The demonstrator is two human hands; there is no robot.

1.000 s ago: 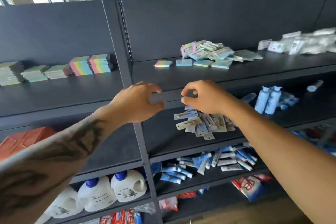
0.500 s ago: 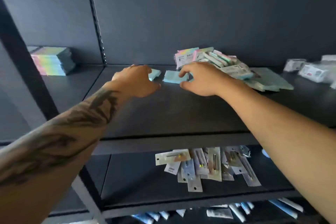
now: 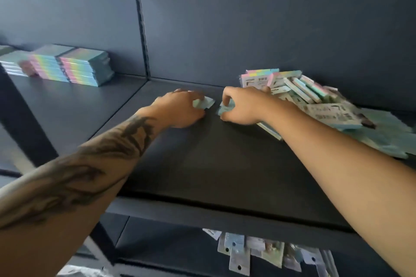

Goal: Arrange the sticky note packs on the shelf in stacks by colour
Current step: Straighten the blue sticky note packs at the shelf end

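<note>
On the dark shelf board [image 3: 202, 164] my left hand [image 3: 180, 109] grips a pale blue-green sticky note pack [image 3: 206, 103]; only its right corner shows past my fingers. Just to its right, my right hand [image 3: 244, 107] pinches a second pale blue pack [image 3: 225, 109] between thumb and fingers. Behind my right hand lies a loose heap of sticky note packs [image 3: 299, 92], pastel and rainbow, some on edge. Flat pale green packs [image 3: 387, 132] spread out at the far right.
In the left bay stand neat rainbow pack stacks [image 3: 85, 66] with lower pale stacks [image 3: 11, 63] beside them. A perforated upright post [image 3: 140, 20] divides the two bays. Hanging blister packs [image 3: 254, 252] lie on the shelf below.
The view has moved up and closer to the shelf. Both hands rose from the shelf's front edge to the loose blue packs and have closed their fingers round one each.
</note>
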